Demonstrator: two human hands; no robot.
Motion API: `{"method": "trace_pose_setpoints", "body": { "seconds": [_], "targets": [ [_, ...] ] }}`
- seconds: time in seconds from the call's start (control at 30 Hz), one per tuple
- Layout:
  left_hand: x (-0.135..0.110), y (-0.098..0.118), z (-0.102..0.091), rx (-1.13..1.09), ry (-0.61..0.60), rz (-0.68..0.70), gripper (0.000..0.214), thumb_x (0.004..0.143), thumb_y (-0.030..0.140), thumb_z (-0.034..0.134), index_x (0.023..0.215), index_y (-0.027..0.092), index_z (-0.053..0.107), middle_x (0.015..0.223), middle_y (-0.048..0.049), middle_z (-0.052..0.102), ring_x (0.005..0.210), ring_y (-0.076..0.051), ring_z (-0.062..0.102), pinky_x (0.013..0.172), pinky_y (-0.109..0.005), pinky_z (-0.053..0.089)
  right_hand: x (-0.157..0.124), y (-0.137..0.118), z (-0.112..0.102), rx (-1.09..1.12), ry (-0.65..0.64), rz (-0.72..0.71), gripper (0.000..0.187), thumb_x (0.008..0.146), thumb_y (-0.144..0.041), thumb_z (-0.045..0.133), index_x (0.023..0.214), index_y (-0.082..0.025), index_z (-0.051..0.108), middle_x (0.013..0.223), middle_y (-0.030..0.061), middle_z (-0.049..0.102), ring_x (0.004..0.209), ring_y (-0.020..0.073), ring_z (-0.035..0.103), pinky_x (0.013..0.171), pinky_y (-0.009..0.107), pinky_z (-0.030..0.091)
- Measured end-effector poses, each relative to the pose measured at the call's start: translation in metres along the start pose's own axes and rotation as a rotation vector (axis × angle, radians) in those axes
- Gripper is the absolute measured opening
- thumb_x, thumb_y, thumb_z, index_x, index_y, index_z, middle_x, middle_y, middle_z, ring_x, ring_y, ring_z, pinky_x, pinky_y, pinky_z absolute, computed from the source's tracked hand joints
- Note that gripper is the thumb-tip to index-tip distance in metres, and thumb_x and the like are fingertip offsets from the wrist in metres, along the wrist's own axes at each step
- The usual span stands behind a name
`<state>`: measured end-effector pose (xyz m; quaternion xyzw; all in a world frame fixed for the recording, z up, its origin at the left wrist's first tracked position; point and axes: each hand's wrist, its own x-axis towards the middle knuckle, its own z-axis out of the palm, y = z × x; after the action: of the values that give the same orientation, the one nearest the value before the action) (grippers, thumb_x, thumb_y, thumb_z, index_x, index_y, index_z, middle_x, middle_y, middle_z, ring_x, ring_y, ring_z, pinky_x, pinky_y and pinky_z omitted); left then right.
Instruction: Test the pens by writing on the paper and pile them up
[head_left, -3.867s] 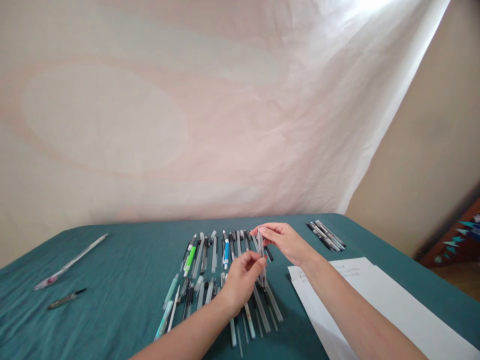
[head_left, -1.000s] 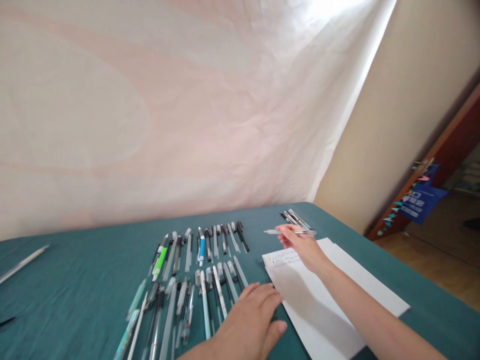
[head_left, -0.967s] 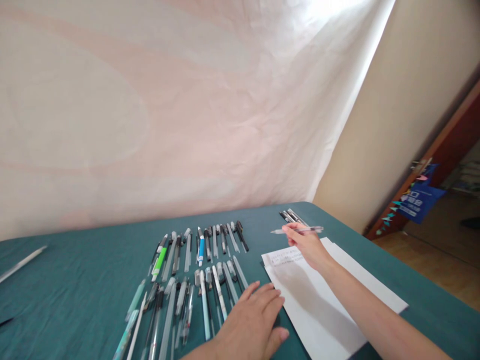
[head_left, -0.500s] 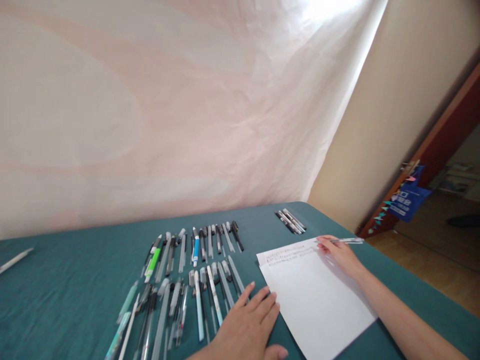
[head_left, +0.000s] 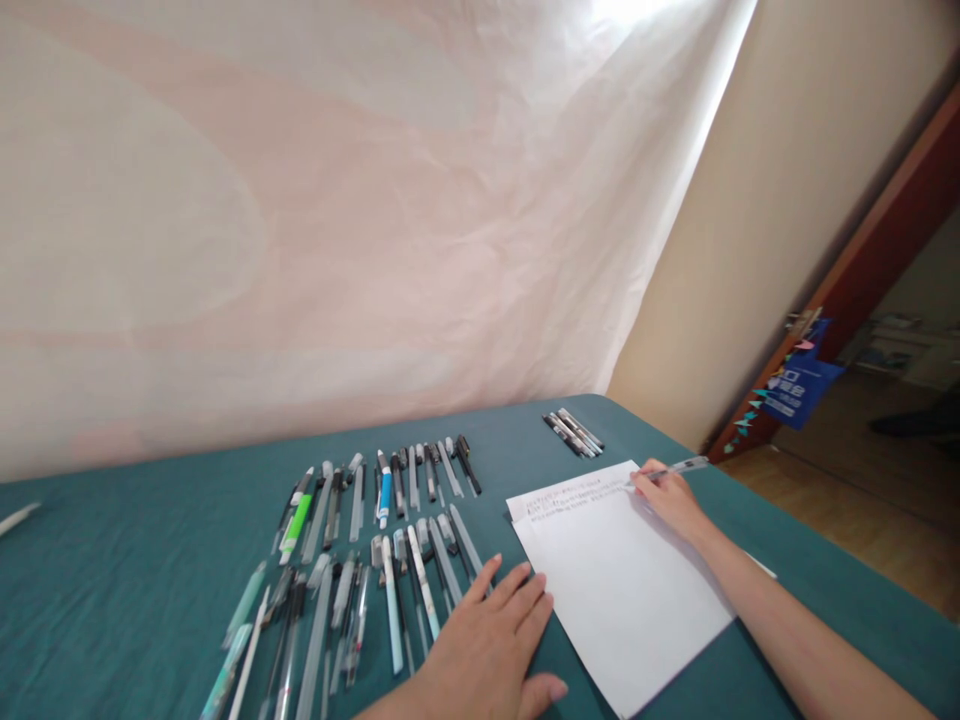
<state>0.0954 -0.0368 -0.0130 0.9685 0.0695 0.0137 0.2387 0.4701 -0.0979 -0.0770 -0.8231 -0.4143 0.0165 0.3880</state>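
Between the fingers of my right hand (head_left: 667,500) is a slim clear pen (head_left: 686,466), its tip at the upper right of the white paper (head_left: 622,600). Several lines of small handwriting run along the top of that sheet. My left hand (head_left: 495,635) lies flat with its fingers spread, at the paper's left edge. Its fingertips are beside the lower row of pens (head_left: 390,600), and the hand hides some of their lower ends. I cannot make out the pen tip itself.
An upper row of pens includes a green one (head_left: 296,528) and a blue-and-white one (head_left: 385,490). A small bundle of pens (head_left: 574,433) lies near the far edge of the green-covered table (head_left: 112,580). A white pen (head_left: 19,517) rests at far left.
The view has turned slightly, so most things sit a little further left. The pen in my right hand now tilts more upward at its back end. My left hand stays flat.
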Motion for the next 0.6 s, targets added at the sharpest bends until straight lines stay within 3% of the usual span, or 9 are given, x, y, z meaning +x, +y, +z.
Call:
{"method": "trace_pose_setpoints", "body": {
  "seconds": [0.2,0.6],
  "targets": [
    [0.0007,-0.002,0.0002,0.086,0.001,0.02,0.063,0.084,0.057,0.021,0.134,0.019,0.029,0.139,-0.0057,0.028,0.129,-0.024,0.02,0.107,-0.043,0.003,0.0046,0.0016,0.0007,-0.07,-0.027,-0.021,0.025,0.072,-0.04,0.044,0.062,-0.02,0.053,0.05,-0.0027,0.054,0.052,0.0148,0.051,0.052,0.025,0.033],
    [-0.0005,0.0008,-0.0028,0.068,-0.027,-0.004,0.062,0.084,0.057,0.022,0.134,0.019,0.029,0.14,-0.0058,0.027,0.13,-0.024,0.018,0.107,-0.045,0.005,0.0044,0.0014,-0.0002,-0.109,-0.029,-0.045,0.023,0.071,-0.037,0.042,0.06,-0.019,0.051,0.05,-0.0028,0.053,0.053,0.014,0.05,0.051,0.024,0.033]
  ]
}}
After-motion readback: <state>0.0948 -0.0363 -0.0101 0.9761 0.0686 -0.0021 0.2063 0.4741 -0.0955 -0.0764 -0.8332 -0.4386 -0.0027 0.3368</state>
